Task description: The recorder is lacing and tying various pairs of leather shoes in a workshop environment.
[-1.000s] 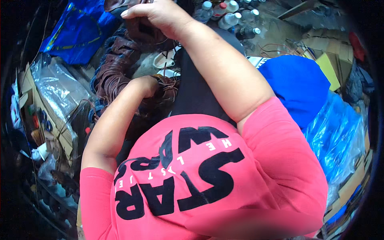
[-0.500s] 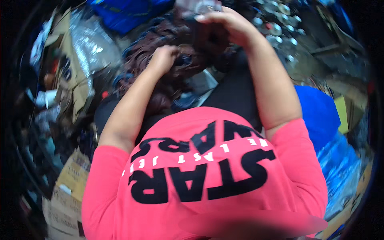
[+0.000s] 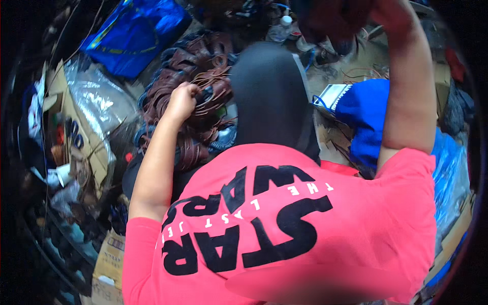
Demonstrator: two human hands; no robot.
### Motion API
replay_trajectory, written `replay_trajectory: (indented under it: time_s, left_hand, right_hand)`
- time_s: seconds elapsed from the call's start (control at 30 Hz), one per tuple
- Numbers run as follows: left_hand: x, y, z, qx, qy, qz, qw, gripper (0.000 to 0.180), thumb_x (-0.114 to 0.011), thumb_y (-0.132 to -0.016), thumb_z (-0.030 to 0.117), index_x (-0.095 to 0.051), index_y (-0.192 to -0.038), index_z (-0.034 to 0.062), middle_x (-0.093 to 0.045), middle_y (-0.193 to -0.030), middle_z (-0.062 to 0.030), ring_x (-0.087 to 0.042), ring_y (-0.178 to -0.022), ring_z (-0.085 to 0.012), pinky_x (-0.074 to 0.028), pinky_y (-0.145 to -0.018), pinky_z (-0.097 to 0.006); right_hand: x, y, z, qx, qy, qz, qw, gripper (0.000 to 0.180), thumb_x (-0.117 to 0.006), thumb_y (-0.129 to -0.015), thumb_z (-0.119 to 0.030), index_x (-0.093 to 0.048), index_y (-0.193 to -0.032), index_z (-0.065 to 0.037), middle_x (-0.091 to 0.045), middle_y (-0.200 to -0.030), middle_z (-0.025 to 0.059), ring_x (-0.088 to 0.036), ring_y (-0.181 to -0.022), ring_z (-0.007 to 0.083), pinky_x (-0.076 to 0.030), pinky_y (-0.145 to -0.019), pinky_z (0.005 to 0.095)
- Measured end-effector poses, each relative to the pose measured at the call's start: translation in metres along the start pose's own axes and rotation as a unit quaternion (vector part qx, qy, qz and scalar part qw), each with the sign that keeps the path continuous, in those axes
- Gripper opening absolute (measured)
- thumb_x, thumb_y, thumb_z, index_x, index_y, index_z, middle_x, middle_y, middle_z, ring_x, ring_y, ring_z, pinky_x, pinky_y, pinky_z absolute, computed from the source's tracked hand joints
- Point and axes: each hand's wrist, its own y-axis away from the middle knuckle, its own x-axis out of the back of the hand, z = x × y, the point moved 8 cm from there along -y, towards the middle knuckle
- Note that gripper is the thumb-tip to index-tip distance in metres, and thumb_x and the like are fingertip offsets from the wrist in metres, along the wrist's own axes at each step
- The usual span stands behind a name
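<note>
While left hand (image 3: 182, 99) fists brown straps (image 3: 203, 89), right arm raised.

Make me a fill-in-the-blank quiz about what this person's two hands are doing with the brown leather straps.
1. The left hand is closed in a ____ on the pile of brown leather straps.
2. The right hand is raised toward the ____ edge of the picture.
3. The person wears a short-sleeved T-shirt coloured ____.
4. The crumpled plastic bag beyond the strap pile is ____.

Missing words: fist; top; pink; blue
</note>
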Motion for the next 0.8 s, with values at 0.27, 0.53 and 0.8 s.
replay_trajectory:
  time_s: [0.27,0.53,0.8]
  left_hand:
    - [0.008,-0.015,0.016,0.038,-0.018,0.024,0.999,0.019,-0.056,-0.07,-0.002,-0.064,-0.087,0.0032,-0.062,-0.087,-0.0186,-0.061,-0.083,-0.0311,-0.047,-0.076,-0.036]
    - [0.001,-0.033,0.013,0.105,-0.081,0.015,0.991,0.02,-0.057,-0.072,0.006,-0.063,-0.091,0.0041,-0.062,-0.088,-0.0186,-0.061,-0.084,-0.0323,-0.047,-0.076,-0.037]
    - [0.0,-0.036,0.018,0.117,-0.055,0.044,0.991,0.015,-0.06,-0.073,0.006,-0.063,-0.088,0.0022,-0.062,-0.084,-0.0177,-0.062,-0.079,-0.0308,-0.047,-0.071,-0.034]
  right_hand:
    - [0.12,0.071,0.28,-0.269,0.326,0.253,0.87,0.033,-0.069,-0.065,-0.025,-0.063,-0.086,0.0,-0.063,-0.077,0.0075,-0.058,-0.07,0.0178,-0.045,-0.064,0.0315]
    - [0.093,0.172,0.48,-0.362,0.314,0.255,0.84,0.047,-0.066,-0.068,-0.031,-0.058,-0.104,-0.002,-0.058,-0.103,0.0241,-0.055,-0.099,0.0362,-0.042,-0.086,0.0391]
    - [0.087,0.247,0.521,-0.629,0.205,-0.03,0.75,0.058,-0.069,-0.067,-0.041,-0.059,-0.105,0.002,-0.062,-0.101,0.0171,-0.064,-0.076,0.0262,-0.05,-0.067,0.0386]
